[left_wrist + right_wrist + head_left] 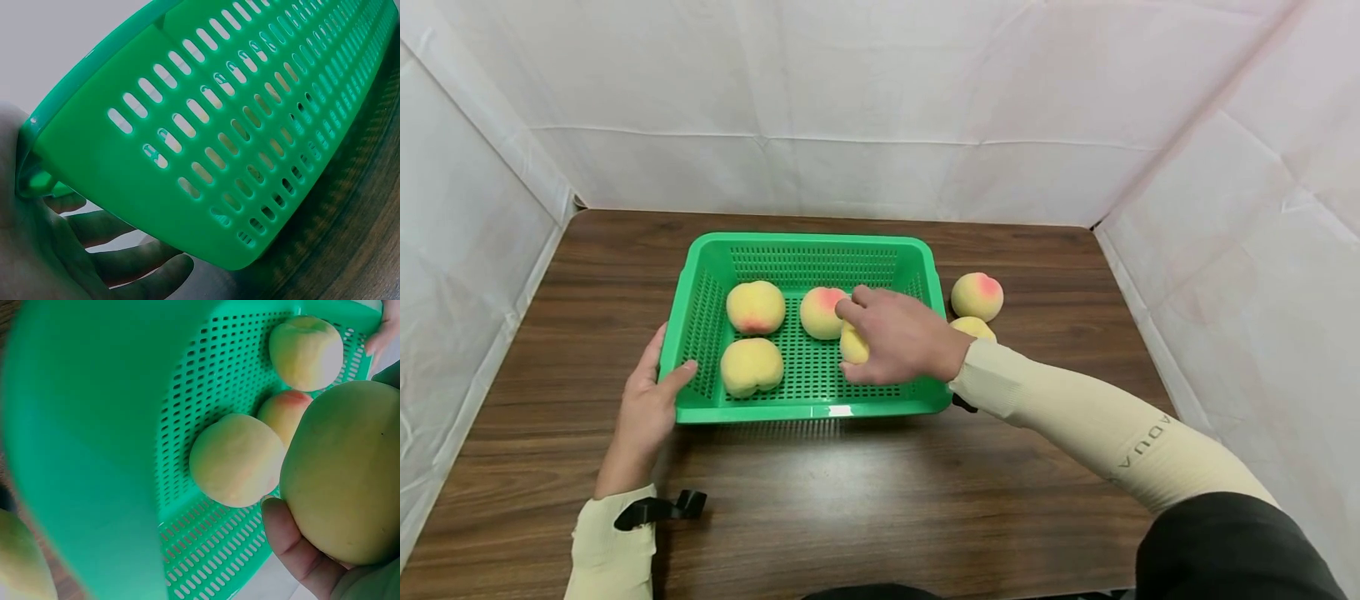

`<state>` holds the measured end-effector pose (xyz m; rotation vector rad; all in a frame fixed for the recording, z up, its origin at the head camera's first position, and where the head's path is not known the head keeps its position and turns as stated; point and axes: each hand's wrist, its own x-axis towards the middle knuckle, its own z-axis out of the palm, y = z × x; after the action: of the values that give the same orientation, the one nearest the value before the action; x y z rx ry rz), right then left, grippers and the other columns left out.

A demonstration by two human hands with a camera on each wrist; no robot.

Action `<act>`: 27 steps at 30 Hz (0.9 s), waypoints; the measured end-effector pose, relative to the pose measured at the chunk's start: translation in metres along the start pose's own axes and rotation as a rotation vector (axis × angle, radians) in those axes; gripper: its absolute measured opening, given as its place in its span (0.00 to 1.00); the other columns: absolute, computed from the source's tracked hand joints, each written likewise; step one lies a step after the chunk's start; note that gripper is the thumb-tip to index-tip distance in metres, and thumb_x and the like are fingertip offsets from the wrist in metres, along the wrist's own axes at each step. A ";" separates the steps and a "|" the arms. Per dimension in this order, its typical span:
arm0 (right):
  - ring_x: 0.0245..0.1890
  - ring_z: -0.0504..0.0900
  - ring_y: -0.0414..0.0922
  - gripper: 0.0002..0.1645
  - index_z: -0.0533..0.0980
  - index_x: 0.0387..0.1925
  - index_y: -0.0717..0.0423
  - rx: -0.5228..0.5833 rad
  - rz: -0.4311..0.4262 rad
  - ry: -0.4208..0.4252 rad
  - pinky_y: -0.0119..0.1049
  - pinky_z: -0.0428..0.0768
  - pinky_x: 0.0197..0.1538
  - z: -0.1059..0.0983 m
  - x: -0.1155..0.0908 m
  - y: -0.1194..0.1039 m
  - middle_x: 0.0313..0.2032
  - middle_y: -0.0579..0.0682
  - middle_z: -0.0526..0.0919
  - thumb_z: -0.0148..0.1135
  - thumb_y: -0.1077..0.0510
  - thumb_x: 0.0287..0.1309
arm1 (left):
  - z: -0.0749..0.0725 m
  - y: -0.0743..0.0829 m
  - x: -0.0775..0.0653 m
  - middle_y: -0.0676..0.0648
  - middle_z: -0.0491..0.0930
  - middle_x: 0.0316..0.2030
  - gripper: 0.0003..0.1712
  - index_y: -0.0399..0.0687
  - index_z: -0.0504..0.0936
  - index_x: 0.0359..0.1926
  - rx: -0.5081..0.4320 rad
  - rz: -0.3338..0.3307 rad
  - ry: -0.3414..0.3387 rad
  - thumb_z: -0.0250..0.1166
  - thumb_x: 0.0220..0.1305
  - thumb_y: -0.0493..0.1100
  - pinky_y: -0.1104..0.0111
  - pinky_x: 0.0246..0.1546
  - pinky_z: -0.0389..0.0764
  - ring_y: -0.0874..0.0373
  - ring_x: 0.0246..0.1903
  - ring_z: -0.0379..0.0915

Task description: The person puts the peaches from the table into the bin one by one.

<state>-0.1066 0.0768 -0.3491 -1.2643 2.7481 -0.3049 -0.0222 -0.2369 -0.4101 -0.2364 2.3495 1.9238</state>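
A green plastic basket (812, 411) with slotted sides stands on the table. My left hand (651, 404) grips its left end, thumb over the rim; the left wrist view shows the fingers (134, 262) along the outside. Inside the basket's right half, my right hand (898, 337) holds a yellow peach (350, 475), its fingers curled round the fruit. Just left of that hand lies a pink-tinged peach (820, 313). Two more, an upper peach (756, 307) and a lower peach (752, 367), rest in the basket's left half.
Outside the basket to the right, a pink-topped peach (977, 297) sits on the brown wooden table (820, 517). Another peach (974, 327) beside it is partly covered by the right forearm. White sheeting (850, 108) encloses the table at the back and sides.
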 end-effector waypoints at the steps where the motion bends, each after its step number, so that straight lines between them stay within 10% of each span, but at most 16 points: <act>1: 0.23 0.65 0.41 0.23 0.68 0.40 0.51 -0.007 -0.006 -0.007 0.34 0.65 0.24 0.001 0.002 -0.001 0.28 0.45 0.65 0.58 0.41 0.45 | 0.000 0.000 0.000 0.44 0.49 0.73 0.35 0.63 0.45 0.75 0.000 0.003 0.000 0.51 0.74 0.44 0.67 0.64 0.57 0.51 0.67 0.48; 6: 0.23 0.65 0.41 0.22 0.67 0.37 0.49 -0.030 -0.039 -0.027 0.34 0.65 0.25 0.003 0.010 -0.007 0.28 0.44 0.64 0.58 0.40 0.46 | 0.000 0.000 0.000 0.41 0.49 0.72 0.35 0.61 0.46 0.75 -0.012 0.026 -0.002 0.51 0.74 0.41 0.86 0.49 0.63 0.49 0.67 0.49; 15: 0.27 0.66 0.39 0.27 0.69 0.43 0.48 -0.095 -0.056 -0.057 0.32 0.68 0.25 0.009 0.025 -0.016 0.33 0.43 0.65 0.57 0.37 0.46 | 0.000 0.000 0.000 0.43 0.48 0.73 0.35 0.63 0.46 0.75 -0.009 -0.005 -0.005 0.51 0.74 0.42 0.69 0.63 0.57 0.51 0.67 0.48; 27: 0.30 0.66 0.43 0.24 0.68 0.41 0.50 -0.093 -0.116 -0.122 0.36 0.71 0.30 0.016 0.043 -0.025 0.31 0.45 0.65 0.56 0.40 0.46 | -0.001 0.000 0.000 0.41 0.50 0.72 0.35 0.61 0.47 0.75 -0.006 0.032 -0.003 0.52 0.74 0.44 0.84 0.50 0.62 0.50 0.67 0.50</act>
<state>-0.1134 0.0256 -0.3590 -1.4182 2.6196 -0.1058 -0.0222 -0.2375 -0.4105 -0.1981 2.3600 1.9447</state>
